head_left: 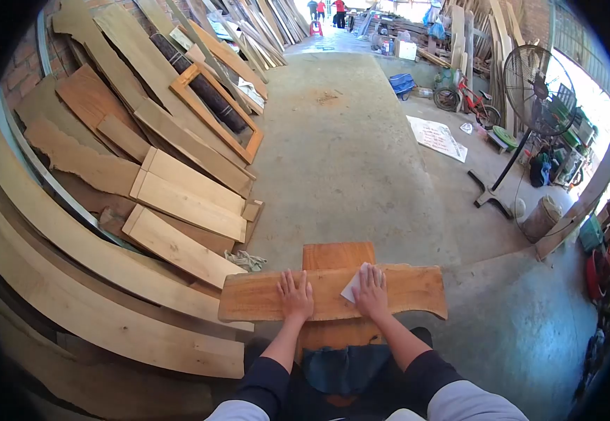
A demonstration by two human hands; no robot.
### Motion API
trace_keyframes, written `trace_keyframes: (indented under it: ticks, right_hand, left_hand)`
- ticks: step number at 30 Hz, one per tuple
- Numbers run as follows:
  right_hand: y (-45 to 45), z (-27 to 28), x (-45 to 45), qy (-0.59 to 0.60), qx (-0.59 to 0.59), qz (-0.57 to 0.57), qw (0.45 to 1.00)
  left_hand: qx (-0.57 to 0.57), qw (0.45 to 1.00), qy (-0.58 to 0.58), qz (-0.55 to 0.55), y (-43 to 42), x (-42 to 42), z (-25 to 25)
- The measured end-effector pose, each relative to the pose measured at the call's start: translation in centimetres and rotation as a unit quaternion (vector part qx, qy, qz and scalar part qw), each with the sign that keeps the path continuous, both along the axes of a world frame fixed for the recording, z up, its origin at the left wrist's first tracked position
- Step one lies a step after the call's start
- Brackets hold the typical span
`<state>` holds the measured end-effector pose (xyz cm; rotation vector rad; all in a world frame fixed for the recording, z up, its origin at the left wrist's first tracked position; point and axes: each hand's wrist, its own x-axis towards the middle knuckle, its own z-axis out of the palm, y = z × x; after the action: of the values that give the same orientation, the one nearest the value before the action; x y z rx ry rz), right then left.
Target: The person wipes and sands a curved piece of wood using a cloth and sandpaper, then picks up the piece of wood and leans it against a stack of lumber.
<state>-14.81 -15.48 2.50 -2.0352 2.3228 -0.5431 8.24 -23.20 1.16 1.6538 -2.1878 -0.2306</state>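
Observation:
A wooden board (413,289) with a wavy natural edge lies crosswise in front of me on a narrower brown wooden bench (338,255). My left hand (296,298) rests flat on the board, left of its middle, fingers spread and nothing held. Under my right hand (371,295) is a small whitish sheet that looks like sandpaper (350,288), pressed against the board's face. Part of that sheet is hidden by the palm and fingers. A dark blue cloth (345,368) lies over the near end of the bench.
Planks (185,245) and a wooden frame (217,112) lean along the left side. A crumpled cloth (247,260) lies beside the board's left end. On the right stand a pedestal fan (540,90) and a red bicycle (467,99). Several people are far off at the back.

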Motion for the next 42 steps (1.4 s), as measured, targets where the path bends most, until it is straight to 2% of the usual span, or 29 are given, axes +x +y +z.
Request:
trace_keyframes:
  ticks: [2, 5, 8, 14, 20, 24, 29, 32, 38, 42]
  right_hand:
    - [0.4, 0.5, 1.8, 0.014, 0.012, 0.003, 1.000]
    - [1.2, -0.2, 4.3, 0.007, 0.066, 0.080, 0.995]
    - [2.3, 0.4, 4.6, -0.014, 0.045, 0.091, 0.995]
    - [4.7, 0.1, 3.3, 0.007, 0.039, -0.003, 0.999]
    - [0.6, -1.2, 0.0, 0.025, -0.013, -0.108, 0.994]
    - [-1.6, -1.8, 1.4, -0.006, -0.003, -0.105, 0.994]
    - [2.6, -2.1, 4.0, 0.007, 0.009, -0.056, 0.998]
    - [4.0, -0.3, 2.4, -0.019, 0.026, -0.019, 0.999]
    - [-0.1, -2.5, -2.8, 0.030, 0.018, -0.151, 0.988]
    - [0.5, -1.6, 2.0, 0.005, 0.035, -0.105, 0.994]
  left_hand:
    - [-0.003, 1.000, 0.009, 0.004, 0.1, 0.0, 0.1]
    - [-0.008, 1.000, 0.020, 0.004, 0.2, 0.0, 0.2]
    - [-0.011, 0.999, 0.033, 0.003, 0.2, 0.0, 0.4]
    - [-0.016, 0.999, 0.031, 0.002, 0.2, 0.1, 0.3]
    - [-0.016, 0.999, 0.029, 0.001, 0.2, 0.2, 0.3]
    - [-0.014, 0.999, 0.035, 0.001, 0.4, 0.1, 0.6]
    - [-0.006, 1.000, 0.027, 0.004, 0.4, 0.0, 0.8]
    - [-0.002, 1.000, 0.028, 0.000, 0.4, 0.1, 0.8]
    - [0.001, 1.000, 0.025, 0.002, 0.5, 0.2, 0.6]
    - [-0.002, 1.000, 0.026, 0.006, 0.2, 0.0, 0.4]
